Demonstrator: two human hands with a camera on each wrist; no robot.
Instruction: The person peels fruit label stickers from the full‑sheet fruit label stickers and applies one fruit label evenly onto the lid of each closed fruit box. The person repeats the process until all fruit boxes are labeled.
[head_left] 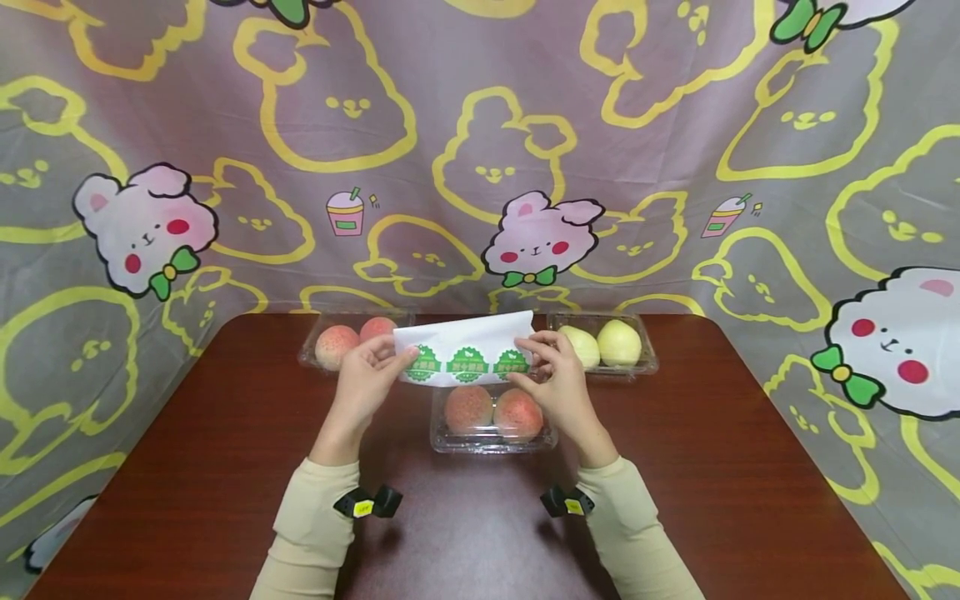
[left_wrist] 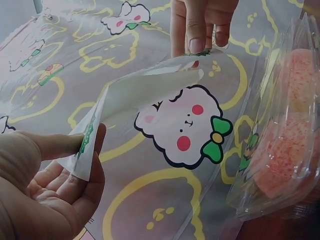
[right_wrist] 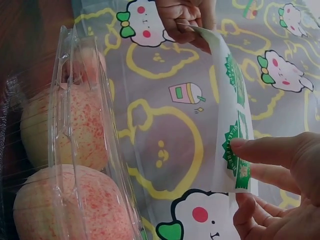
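Between both hands a white strip of sticker paper (head_left: pixel 463 333) with a row of green round labels is held up, slightly bent. My left hand (head_left: pixel 367 371) pinches its left end, thumb over a label and fingers behind, as the left wrist view shows. At the other end my right hand (head_left: pixel 557 375) pinches it the same way, its thumb (right_wrist: pixel 265 150) lying on a green label. Just below the strip stands a clear plastic box (head_left: pixel 495 447) with two red-speckled peaches (head_left: pixel 519 414), its lid down.
At the back left sits another clear box (head_left: pixel 307 354) with peaches (head_left: pixel 337 346), partly behind the left hand. A third clear box (head_left: pixel 651 364) at the back right holds pale yellow-green fruits (head_left: pixel 619 342). A patterned curtain (head_left: pixel 420 125) hangs right behind the brown table (head_left: pixel 225 467).
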